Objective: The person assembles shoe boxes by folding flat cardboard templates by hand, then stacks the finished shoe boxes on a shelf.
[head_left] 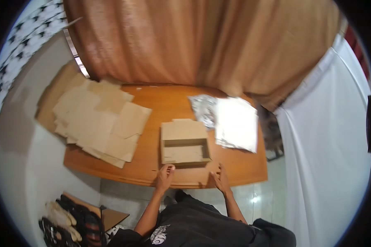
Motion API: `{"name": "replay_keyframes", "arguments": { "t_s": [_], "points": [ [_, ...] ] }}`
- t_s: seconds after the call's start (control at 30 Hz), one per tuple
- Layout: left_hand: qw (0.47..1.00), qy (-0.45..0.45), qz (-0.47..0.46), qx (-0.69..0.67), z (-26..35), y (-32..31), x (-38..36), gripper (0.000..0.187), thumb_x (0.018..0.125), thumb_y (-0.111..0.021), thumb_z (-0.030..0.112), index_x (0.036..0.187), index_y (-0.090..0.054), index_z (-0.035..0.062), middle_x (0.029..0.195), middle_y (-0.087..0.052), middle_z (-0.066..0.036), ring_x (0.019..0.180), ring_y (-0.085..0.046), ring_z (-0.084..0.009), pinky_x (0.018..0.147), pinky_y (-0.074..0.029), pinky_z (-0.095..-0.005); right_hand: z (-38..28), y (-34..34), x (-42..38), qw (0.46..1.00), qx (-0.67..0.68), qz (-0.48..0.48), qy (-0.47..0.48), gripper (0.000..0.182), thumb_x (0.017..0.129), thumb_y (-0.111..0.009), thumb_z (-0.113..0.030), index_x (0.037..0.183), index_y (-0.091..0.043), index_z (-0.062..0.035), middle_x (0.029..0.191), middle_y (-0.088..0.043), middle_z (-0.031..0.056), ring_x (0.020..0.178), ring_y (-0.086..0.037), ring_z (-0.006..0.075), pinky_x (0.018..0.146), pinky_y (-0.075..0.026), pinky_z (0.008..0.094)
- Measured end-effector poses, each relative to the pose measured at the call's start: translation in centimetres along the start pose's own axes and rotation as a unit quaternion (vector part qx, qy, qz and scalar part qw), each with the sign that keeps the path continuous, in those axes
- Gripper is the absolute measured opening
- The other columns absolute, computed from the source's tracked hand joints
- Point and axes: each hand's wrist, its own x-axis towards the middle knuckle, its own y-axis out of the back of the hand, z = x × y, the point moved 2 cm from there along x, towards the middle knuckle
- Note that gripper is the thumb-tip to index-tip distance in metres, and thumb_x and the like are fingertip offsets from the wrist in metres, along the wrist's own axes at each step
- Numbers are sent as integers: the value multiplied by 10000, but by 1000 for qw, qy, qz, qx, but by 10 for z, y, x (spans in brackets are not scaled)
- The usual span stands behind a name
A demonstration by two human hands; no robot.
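Observation:
An open cardboard box [184, 161] stands near the front edge of the wooden table, its lid flap [184, 131] folded back on the far side. Nothing shows inside it apart from its own cardboard. My left hand [165, 178] is at the box's front left corner, fingers slightly bent and holding nothing; whether the fingertips touch the cardboard is hard to tell. Just off the front right corner is my right hand [221, 180], open, with thumb and fingers apart.
Flat cardboard pieces [99, 115] lie piled on the left of the table [152, 99]. White plastic packs [237, 125] and a silvery grey packet [203, 108] are on the right. Brown curtain [152, 41] hangs behind, white cloth [317, 144] at right. Shoes [72, 222] stand low at left.

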Motion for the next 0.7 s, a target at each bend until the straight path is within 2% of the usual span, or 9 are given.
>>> {"name": "replay_keyframes", "arguments": {
  "t_s": [0.03,0.1,0.23,0.4,0.63,0.7],
  "points": [
    [1000,-3,-28,-12,4,-7,-2,245,990,-608,224,1075,-651,-1,914,-673,-149,797,-669,-237,725,-541,-342,-1,5,-5,999,-44,11,22,788,960,-642,-390,1520,-261,12,1446,-413,305,1189,-573,387,997,-480,446],
    [998,7,-68,18,8,-21,-13,222,984,-609,197,1048,-657,-10,911,-676,-148,801,-671,-234,728,-536,-338,-10,19,-17,998,-61,22,6,783,957,-652,-370,1514,-265,21,1426,-422,298,1170,-578,375,985,-490,431],
    [989,17,-144,-5,11,-52,-25,213,975,-619,172,1065,-652,-18,919,-676,-163,820,-675,-227,741,-537,-335,-5,36,-21,997,-69,40,12,767,957,-654,-353,1508,-278,25,1383,-439,289,1138,-580,358,962,-500,424],
    [981,10,-194,10,32,-82,-23,206,974,-623,163,1060,-651,-23,941,-678,-156,833,-671,-228,751,-540,-330,10,61,-13,996,-50,64,-36,707,953,-654,-305,1491,-321,11,1356,-466,270,1095,-601,362,949,-501,425],
    [970,12,-237,48,66,-157,25,217,983,-610,175,1065,-649,-23,951,-676,-162,849,-663,-232,743,-542,-337,65,108,39,996,-17,84,-27,585,947,-654,-256,1418,-432,12,1281,-537,243,1077,-611,354,934,-507,415],
    [966,13,-244,86,82,-184,47,219,981,-608,171,1068,-647,-26,958,-677,-167,839,-660,-237,736,-541,-339,78,125,62,995,-36,87,15,502,950,-647,-234,1361,-494,10,1257,-555,227,1069,-614,358,931,-510,412]
  ]
}}
